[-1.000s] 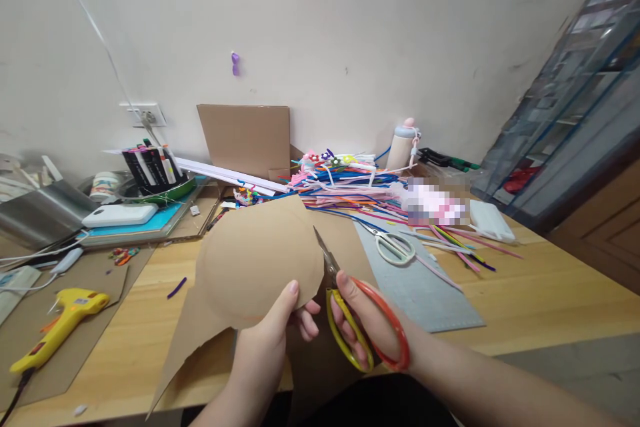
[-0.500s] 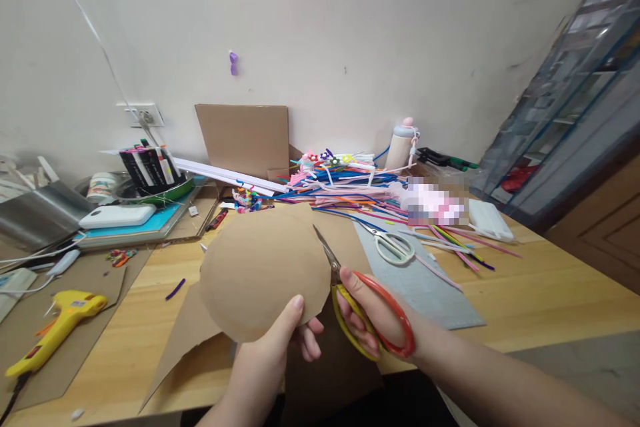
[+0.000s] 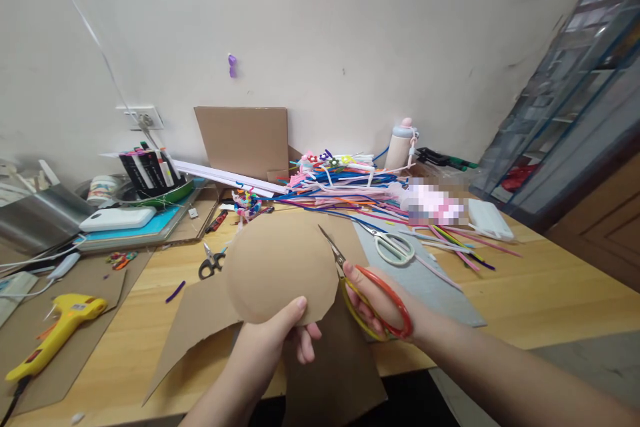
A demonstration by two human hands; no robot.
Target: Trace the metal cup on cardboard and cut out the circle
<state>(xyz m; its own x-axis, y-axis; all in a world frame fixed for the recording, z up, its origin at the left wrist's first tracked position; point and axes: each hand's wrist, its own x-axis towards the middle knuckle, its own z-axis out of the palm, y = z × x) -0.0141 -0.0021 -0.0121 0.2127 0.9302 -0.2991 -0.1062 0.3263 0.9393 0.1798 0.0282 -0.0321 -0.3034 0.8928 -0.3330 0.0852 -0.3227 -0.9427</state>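
Observation:
A rounded piece of brown cardboard [image 3: 277, 267] is held up over the table by my left hand [image 3: 285, 333], thumb on top and fingers curled beneath its near edge. My right hand [image 3: 367, 300] grips scissors [image 3: 383, 287] with one red and one yellow handle. Their blades touch or lie very close to the disc's right edge; whether they bite into it I cannot tell. Under the disc lie cardboard offcuts [image 3: 195, 320], one with a curved cut edge. Small black-handled scissors [image 3: 211, 261] rest left of the disc.
A yellow glue gun [image 3: 55, 330] lies at the left. White-handled scissors [image 3: 394, 248] rest on a grey sheet [image 3: 430, 293] at the right. Behind are a heap of pipe cleaners [image 3: 345, 190], a bottle [image 3: 400, 145], markers [image 3: 150, 170] and a cardboard panel [image 3: 243, 140] against the wall.
The cardboard disc has shifted right and tilted flatter, uncovering the small black scissors on its left. My right hand with the scissors has moved slightly right.

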